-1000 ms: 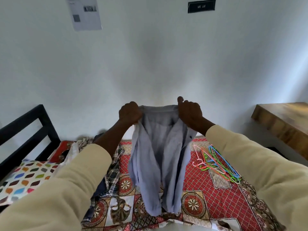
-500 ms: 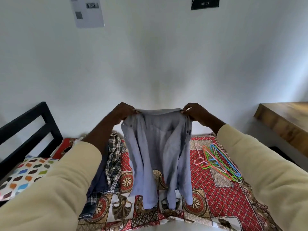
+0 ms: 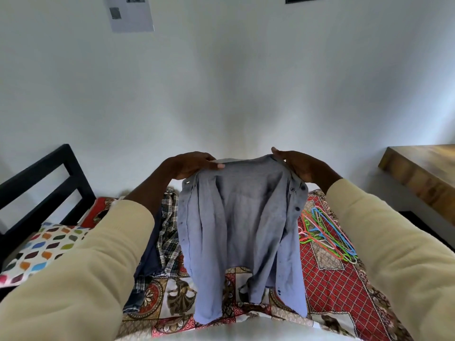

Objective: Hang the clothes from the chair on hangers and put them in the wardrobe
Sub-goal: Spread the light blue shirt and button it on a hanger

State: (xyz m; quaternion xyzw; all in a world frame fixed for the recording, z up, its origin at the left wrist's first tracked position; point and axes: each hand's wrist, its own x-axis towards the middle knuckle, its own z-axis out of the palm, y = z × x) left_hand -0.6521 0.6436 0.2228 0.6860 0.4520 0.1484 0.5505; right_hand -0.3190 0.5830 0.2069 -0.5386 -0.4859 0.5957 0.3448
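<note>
A light blue button shirt (image 3: 242,225) hangs in front of me over the bed, open front toward me. My left hand (image 3: 188,164) pinches its left shoulder and my right hand (image 3: 304,166) grips its right shoulder, both at the same height. The shirt's tails dangle just above the patterned red bedspread (image 3: 332,274). A heap of coloured plastic hangers (image 3: 325,233) lies on the bedspread to the right of the shirt. A checked shirt and a dark garment (image 3: 165,239) lie on the bed behind my left arm. No wardrobe or chair is in view.
A spotted pillow (image 3: 41,252) lies at the left by the black bed frame (image 3: 41,183). A wooden desk (image 3: 423,173) juts in at the right. A white wall with a paper sheet (image 3: 130,13) fills the background.
Both hands have moved apart and lowered, spreading the blue shirt wide by its shoulders; it was bunched between them a second ago.
</note>
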